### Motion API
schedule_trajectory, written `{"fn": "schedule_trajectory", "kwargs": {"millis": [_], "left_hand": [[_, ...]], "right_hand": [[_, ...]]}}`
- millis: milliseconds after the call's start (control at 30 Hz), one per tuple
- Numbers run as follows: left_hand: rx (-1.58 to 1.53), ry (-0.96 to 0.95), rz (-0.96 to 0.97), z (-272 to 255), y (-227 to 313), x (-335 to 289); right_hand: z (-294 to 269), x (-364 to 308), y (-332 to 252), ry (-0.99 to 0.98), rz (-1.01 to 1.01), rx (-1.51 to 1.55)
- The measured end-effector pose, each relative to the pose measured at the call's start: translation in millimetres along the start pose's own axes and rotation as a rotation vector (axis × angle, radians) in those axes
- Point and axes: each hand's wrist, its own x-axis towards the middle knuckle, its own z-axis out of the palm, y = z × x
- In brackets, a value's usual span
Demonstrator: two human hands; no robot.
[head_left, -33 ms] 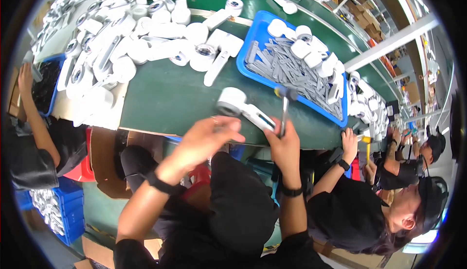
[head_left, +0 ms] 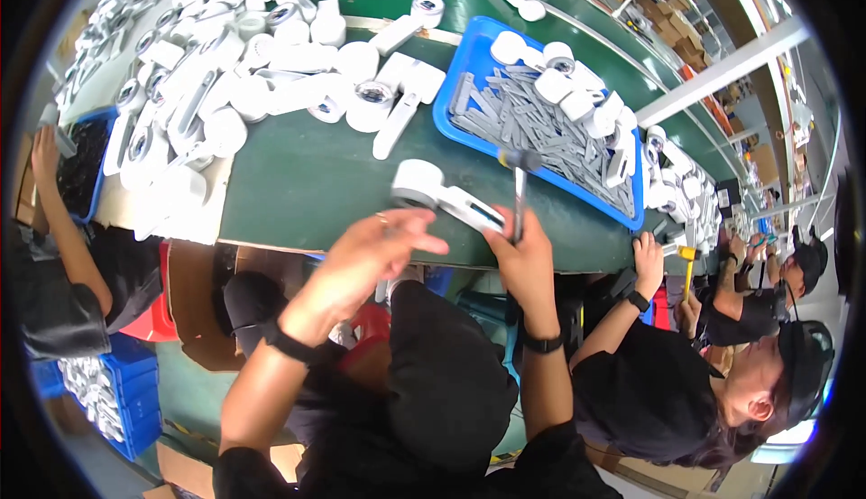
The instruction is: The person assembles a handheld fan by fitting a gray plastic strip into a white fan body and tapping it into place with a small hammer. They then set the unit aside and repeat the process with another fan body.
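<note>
A white device with a round head and a straight handle [head_left: 419, 181] lies on the green tabletop in front of me, a dark slot along its handle. My left hand [head_left: 379, 248] hovers just below the round head, fingers stretched apart and holding nothing. A hammer [head_left: 520, 188] stands upright in my right hand [head_left: 525, 264], its small head dark and yellowish. My right fingers are wrapped round its shaft, close to the end of the device's handle; whether they touch that handle, I cannot tell.
A blue tray [head_left: 442, 115] of grey strips and several white parts stands beyond the hammer. White devices [head_left: 225, 129] are heaped at the left. On the right a co-worker's hand [head_left: 648, 264] rests by the table edge, and a yellow hammer [head_left: 688, 269] is held there.
The hammer in my right hand has risen slightly. My left fingers have spread a little. The co-worker's yellow hammer has shifted slightly.
</note>
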Motion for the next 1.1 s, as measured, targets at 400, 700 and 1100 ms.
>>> {"fn": "schedule_trajectory", "kwargs": {"millis": [400,700,1100], "left_hand": [[-0.548,0.002,0.467,37.9,3.3,14.7],[1.274,0.293,0.981,3.2,25.8,46.1],[1.175,0.137,0.886,-15.7,19.0,87.3]], "right_hand": [[0.3,-19.1,-70.3,-0.417,0.119,0.464],[-28.6,11.8,-17.4,0.087,0.215,0.586],[-8.5,47.8,-18.3,-0.233,0.097,0.246]]}}
